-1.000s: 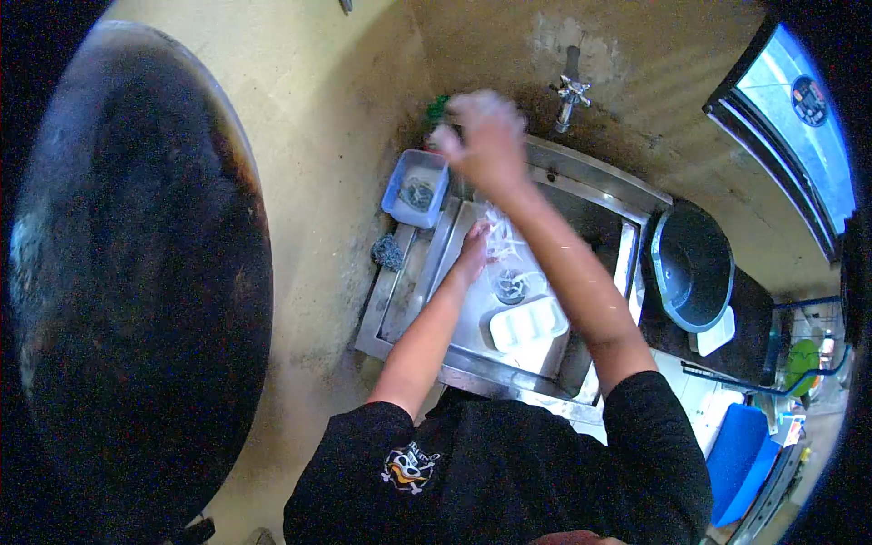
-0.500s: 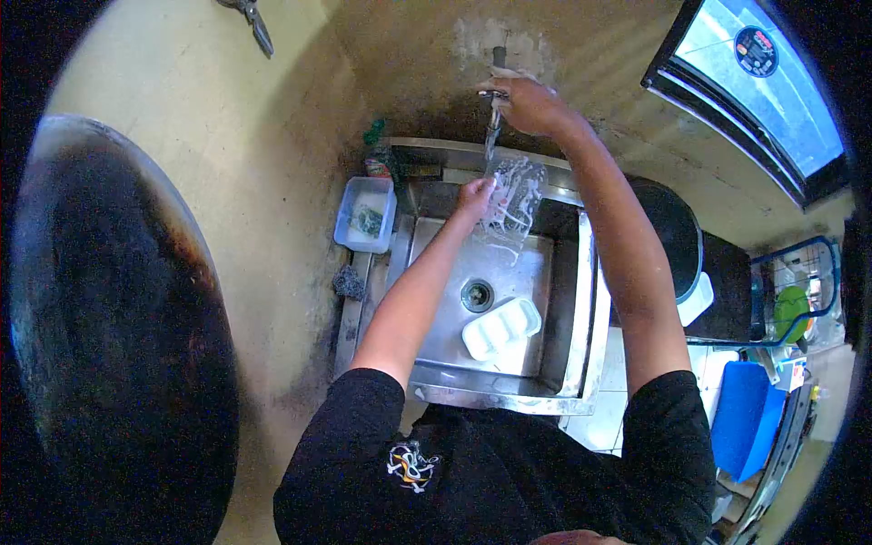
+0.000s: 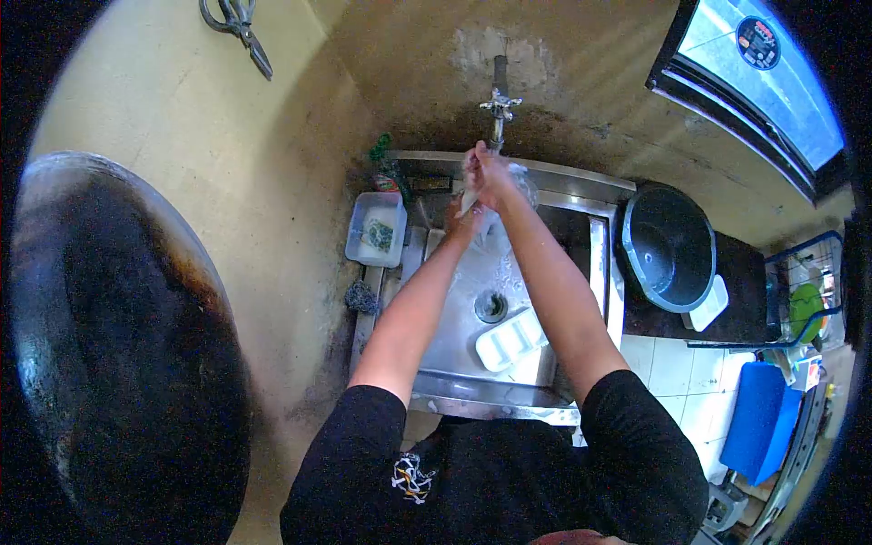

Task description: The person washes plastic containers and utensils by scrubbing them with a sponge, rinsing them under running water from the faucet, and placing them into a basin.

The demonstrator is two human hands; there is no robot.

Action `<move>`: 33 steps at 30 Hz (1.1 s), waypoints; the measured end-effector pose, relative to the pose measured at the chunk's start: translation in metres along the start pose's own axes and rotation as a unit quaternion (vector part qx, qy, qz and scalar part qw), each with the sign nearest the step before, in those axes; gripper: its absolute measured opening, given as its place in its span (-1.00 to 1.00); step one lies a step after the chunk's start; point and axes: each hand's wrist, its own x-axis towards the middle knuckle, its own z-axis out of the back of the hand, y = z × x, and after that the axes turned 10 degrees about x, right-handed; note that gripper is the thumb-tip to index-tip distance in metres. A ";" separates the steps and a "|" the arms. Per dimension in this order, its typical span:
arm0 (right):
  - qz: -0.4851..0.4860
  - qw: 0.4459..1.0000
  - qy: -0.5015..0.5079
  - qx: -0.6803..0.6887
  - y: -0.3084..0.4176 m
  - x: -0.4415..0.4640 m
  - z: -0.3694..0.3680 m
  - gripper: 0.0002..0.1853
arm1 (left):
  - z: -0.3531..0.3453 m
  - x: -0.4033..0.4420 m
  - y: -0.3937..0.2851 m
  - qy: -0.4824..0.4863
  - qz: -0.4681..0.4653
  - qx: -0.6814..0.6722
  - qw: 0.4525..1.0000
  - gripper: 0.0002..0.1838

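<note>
My left hand (image 3: 460, 220) grips a clear plastic lid or container (image 3: 521, 182) wet with suds, under the tap (image 3: 498, 107) at the back of the sink. Across it lies my right hand (image 3: 490, 180), just below the spout, its fingers smeared by motion and partly hidden. My hands and forearm cover much of the clear plastic, so its full shape does not show. Below them, a white divided tray (image 3: 504, 345) rests on the bottom of the steel sink (image 3: 445, 341), beside the drain (image 3: 490, 307).
Left of the sink stand a plastic tub (image 3: 361, 238) holding a sponge, a dark scouring pad (image 3: 361, 296) and a green-capped bottle (image 3: 386, 168). A dark basin (image 3: 672, 250) and a white container (image 3: 707, 304) sit right. Scissors (image 3: 243, 34) hang on the wall; a big dark pan (image 3: 127, 354) is far left.
My right hand has left the tap handle and come down to the clear plastic beside my left hand. Water now splashes in the sink. The view has shifted slightly.
</note>
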 end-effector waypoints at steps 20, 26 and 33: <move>0.103 0.946 -0.051 -0.303 0.039 -0.051 0.036 -0.56 | -0.066 0.015 -0.009 0.325 0.160 -0.621 0.695 -0.46; 0.317 0.744 -0.187 -0.558 0.028 -0.052 0.013 -0.58 | -0.042 0.024 -0.054 0.198 0.042 -0.654 0.729 -0.58; 0.387 0.664 -0.315 -0.557 0.073 -0.118 0.054 -0.52 | -0.085 0.058 -0.046 0.372 0.298 -0.411 0.777 -0.74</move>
